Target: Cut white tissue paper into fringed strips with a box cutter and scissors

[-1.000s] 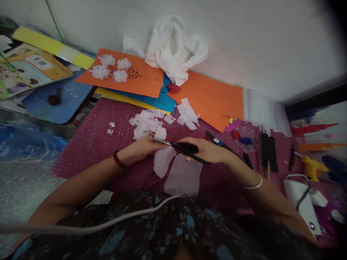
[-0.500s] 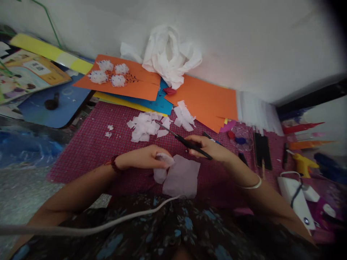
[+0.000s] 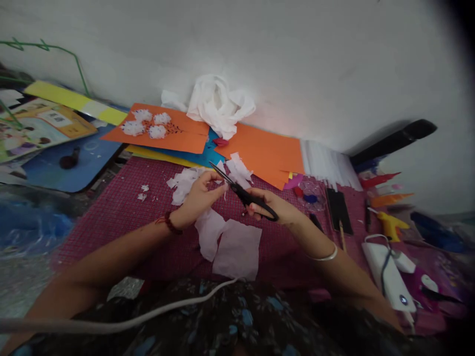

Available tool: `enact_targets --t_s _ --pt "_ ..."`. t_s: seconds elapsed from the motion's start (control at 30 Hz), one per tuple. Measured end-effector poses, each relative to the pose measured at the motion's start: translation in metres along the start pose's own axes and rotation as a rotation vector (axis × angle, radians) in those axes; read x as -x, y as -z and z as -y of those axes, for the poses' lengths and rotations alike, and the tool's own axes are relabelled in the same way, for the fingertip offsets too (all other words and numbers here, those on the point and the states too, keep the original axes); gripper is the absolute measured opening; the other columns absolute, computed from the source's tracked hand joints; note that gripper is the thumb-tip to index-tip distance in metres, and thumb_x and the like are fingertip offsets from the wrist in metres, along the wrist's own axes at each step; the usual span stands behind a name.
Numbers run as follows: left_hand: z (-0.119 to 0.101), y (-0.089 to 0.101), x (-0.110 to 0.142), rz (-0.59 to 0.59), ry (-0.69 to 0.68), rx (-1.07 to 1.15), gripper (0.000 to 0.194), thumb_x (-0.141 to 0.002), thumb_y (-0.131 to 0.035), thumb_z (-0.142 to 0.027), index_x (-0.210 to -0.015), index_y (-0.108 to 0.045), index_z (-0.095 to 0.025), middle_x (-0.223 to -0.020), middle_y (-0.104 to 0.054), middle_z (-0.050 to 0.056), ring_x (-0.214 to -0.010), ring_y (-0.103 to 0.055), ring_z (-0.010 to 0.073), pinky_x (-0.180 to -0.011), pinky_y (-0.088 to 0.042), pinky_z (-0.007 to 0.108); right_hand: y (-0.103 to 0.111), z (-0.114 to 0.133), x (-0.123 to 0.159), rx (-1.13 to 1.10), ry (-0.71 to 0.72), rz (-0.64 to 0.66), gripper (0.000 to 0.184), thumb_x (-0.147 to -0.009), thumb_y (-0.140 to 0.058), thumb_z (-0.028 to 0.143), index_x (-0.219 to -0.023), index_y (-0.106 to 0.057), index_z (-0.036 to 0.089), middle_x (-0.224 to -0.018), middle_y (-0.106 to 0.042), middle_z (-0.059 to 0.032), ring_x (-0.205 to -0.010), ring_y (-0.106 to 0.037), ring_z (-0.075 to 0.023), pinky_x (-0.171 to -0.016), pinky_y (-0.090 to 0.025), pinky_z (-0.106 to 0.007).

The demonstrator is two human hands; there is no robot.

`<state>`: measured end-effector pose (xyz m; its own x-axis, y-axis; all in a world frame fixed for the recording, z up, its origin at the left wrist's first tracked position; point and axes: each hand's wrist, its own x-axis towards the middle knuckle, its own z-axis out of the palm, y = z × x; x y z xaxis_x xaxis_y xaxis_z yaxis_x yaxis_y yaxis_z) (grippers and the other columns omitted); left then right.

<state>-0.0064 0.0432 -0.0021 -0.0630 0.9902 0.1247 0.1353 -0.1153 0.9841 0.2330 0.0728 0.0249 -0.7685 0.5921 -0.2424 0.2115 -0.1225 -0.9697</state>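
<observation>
In my right hand (image 3: 269, 205) are black-handled scissors (image 3: 245, 195), their blades pointing up and left. My left hand (image 3: 202, 195) is closed in a pinch beside the blades, with a small pale bit of thin white paper at its fingertips, mostly hidden. Below the hands, a torn sheet of thin white paper (image 3: 210, 235) lies against a squarer white sheet (image 3: 237, 249). Behind my left hand is a pile of white paper pieces (image 3: 181, 185), partly covered by it. More white scraps (image 3: 239, 170) lie just beyond the scissors.
An orange sheet with fluffy white flowers (image 3: 156, 131) lies at the back left, near crumpled white paper (image 3: 218, 106). Another orange sheet (image 3: 267, 153) is right of it. A yellow glue gun (image 3: 391, 225) and white power strip (image 3: 388, 272) sit on the right.
My left hand has moved up from the white sheets to the scissors' blades. The torn sheet beneath it now lies spread out. The camera view has shifted.
</observation>
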Motion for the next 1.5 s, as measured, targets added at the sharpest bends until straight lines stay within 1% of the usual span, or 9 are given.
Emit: enact_targets --t_s 0.27,0.37,0.47,0.57,0.73,0.87,1.0,1.17,1.5 --pt "0.0 0.009 0.012 -0.04 0.099 0.262 0.016 -0.078 -0.07 -0.027 -0.073 -0.056 -0.02 -0.073 -0.056 -0.002 -0.067 -0.049 0.0127 -0.07 -0.044 0.028 -0.01 -0.003 -0.008 -0.045 0.005 0.046 0.063 -0.079 -0.079 0.067 -0.11 -0.056 0.017 -0.077 -0.055 0.0044 -0.058 -0.052 -0.0068 -0.053 -0.045 -0.021" --pt "0.005 0.011 0.014 -0.04 0.082 0.275 0.017 -0.074 -0.072 -0.023 -0.084 -0.058 -0.02 -0.085 -0.064 0.0 -0.08 -0.059 0.015 -0.081 -0.048 0.031 -0.015 -0.006 -0.013 -0.084 0.001 0.084 0.061 -0.08 -0.079 0.065 -0.112 -0.055 0.018 -0.076 -0.056 0.0045 -0.058 -0.051 -0.0071 -0.052 -0.043 -0.021" --pt "0.01 0.011 0.013 -0.037 0.065 0.194 0.043 -0.065 -0.08 -0.021 -0.104 -0.062 -0.021 -0.112 -0.071 0.006 -0.106 -0.065 0.0219 -0.096 -0.049 0.036 -0.019 -0.007 -0.018 -0.071 -0.003 0.104 0.061 -0.082 -0.077 0.065 -0.114 -0.054 0.018 -0.076 -0.057 0.0039 -0.057 -0.051 -0.0073 -0.05 -0.042 -0.021" --pt "0.014 0.011 0.011 -0.08 0.076 0.124 0.028 -0.073 -0.078 -0.028 -0.097 -0.068 -0.02 -0.111 -0.075 0.008 -0.113 -0.066 0.0248 -0.101 -0.048 0.038 -0.023 -0.005 -0.022 -0.041 0.017 0.117 0.063 -0.084 -0.074 0.067 -0.117 -0.054 0.018 -0.079 -0.056 0.0035 -0.06 -0.049 -0.0074 -0.053 -0.042 -0.021" --pt "0.014 0.022 0.008 -0.137 0.218 0.365 0.019 -0.08 -0.074 -0.036 -0.084 -0.072 -0.018 -0.078 -0.074 0.003 -0.075 -0.067 0.0164 -0.075 -0.052 0.029 -0.016 0.003 -0.012 0.096 0.137 0.269 0.081 -0.086 -0.069 0.071 -0.14 -0.044 0.017 -0.097 -0.055 -0.0026 -0.081 -0.054 -0.0128 -0.066 -0.046 -0.024" --pt "0.01 0.039 0.01 -0.064 0.31 0.542 0.022 -0.078 -0.077 -0.037 -0.085 -0.073 -0.016 -0.067 -0.069 0.001 -0.059 -0.061 0.0124 -0.061 -0.049 0.025 0.003 0.004 0.004 0.214 0.105 0.241 0.08 -0.091 -0.064 0.069 -0.149 -0.039 0.018 -0.107 -0.057 -0.0078 -0.092 -0.056 -0.0184 -0.077 -0.05 -0.031" --pt "0.001 0.05 0.014 0.065 0.319 0.52 0.02 -0.081 -0.073 -0.036 -0.08 -0.072 -0.016 -0.066 -0.068 0.002 -0.058 -0.061 0.0131 -0.058 -0.048 0.026 0.016 -0.001 0.006 0.371 0.006 0.148 0.083 -0.089 -0.066 0.066 -0.15 -0.042 0.015 -0.111 -0.06 -0.0106 -0.095 -0.059 -0.0223 -0.08 -0.052 -0.034" --pt "-0.005 0.051 0.018 0.222 0.401 0.408 0.021 -0.08 -0.071 -0.035 -0.069 -0.07 -0.017 -0.064 -0.067 0.003 -0.057 -0.059 0.0134 -0.055 -0.045 0.026 0.011 0.0 -0.009 0.493 0.016 0.202 0.078 -0.089 -0.067 0.064 -0.146 -0.049 0.012 -0.11 -0.063 -0.0119 -0.098 -0.061 -0.0234 -0.081 -0.052 -0.035" --pt "0.001 0.054 0.014 0.285 0.411 0.473 0.019 -0.077 -0.07 -0.032 -0.066 -0.071 -0.017 -0.06 -0.067 0.005 -0.055 -0.059 0.0151 -0.057 -0.045 0.028 0.002 0.008 -0.032 0.363 0.062 0.26 0.07 -0.091 -0.069 0.059 -0.141 -0.054 0.013 -0.113 -0.065 -0.0106 -0.094 -0.059 -0.0194 -0.08 -0.052 -0.031"
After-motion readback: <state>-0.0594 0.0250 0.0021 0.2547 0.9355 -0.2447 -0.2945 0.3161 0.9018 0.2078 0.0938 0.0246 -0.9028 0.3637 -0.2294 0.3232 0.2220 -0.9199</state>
